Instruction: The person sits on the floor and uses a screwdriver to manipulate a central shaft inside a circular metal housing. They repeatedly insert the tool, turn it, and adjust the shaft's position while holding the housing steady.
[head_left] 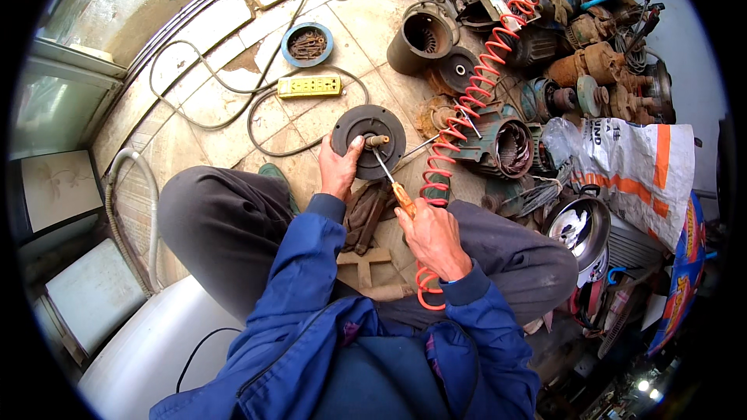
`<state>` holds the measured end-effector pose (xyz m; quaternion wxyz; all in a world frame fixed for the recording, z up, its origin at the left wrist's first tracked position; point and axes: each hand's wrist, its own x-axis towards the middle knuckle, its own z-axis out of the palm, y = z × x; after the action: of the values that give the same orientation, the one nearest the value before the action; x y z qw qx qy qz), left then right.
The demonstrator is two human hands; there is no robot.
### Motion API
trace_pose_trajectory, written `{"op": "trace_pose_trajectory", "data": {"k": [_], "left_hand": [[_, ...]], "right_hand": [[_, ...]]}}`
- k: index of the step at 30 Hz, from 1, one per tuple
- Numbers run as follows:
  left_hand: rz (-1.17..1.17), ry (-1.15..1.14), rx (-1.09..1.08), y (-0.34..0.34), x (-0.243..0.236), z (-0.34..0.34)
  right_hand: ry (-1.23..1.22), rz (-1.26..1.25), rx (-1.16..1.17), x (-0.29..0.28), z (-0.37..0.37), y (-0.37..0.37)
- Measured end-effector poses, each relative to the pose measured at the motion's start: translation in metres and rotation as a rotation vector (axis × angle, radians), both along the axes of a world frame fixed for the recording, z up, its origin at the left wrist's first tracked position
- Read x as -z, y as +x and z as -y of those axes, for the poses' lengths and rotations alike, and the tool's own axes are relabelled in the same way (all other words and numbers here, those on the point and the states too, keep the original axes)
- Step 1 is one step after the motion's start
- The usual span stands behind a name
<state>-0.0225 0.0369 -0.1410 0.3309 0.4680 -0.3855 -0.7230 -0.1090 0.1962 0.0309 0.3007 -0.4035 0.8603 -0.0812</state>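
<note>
My left hand (340,167) grips the near left edge of a round dark metal disc (359,120), with the thumb lying by a brassy shaft stub (377,141) at its centre. My right hand (433,238) is wrapped round the orange handle of a screwdriver (403,197). The screwdriver's thin blade slants up and left, its tip close to the shaft stub; whether it touches cannot be made out. Beneath the disc, between my legs, lie a brown cloth (364,218) and a wooden cross-shaped piece (364,264).
A red coiled hose (476,82) runs down beside my right hand. Beyond the disc are a yellow power strip (310,86), a blue-rimmed bowl of bolts (290,39) and a dark metal cylinder (405,50). Motor housings (494,144) and a white sack (630,159) crowd the right.
</note>
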Motion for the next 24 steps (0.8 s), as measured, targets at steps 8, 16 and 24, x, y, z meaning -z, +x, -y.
{"op": "trace_pose_trajectory", "data": {"k": [8, 16, 24], "left_hand": [[-0.120, 0.184, -0.032, 0.000, -0.014, 0.003], [0.027, 0.078, 0.014, 0.000, -0.009, 0.005], [0.003, 0.041, 0.033, 0.007, 0.009, 0.001]], "right_hand": [[0.013, 0.040, -0.005, -0.007, 0.006, 0.002], [-0.002, 0.006, 0.016, -0.004, 0.005, 0.002], [-0.137, 0.095, 0.170, 0.004, -0.018, -0.016]]}}
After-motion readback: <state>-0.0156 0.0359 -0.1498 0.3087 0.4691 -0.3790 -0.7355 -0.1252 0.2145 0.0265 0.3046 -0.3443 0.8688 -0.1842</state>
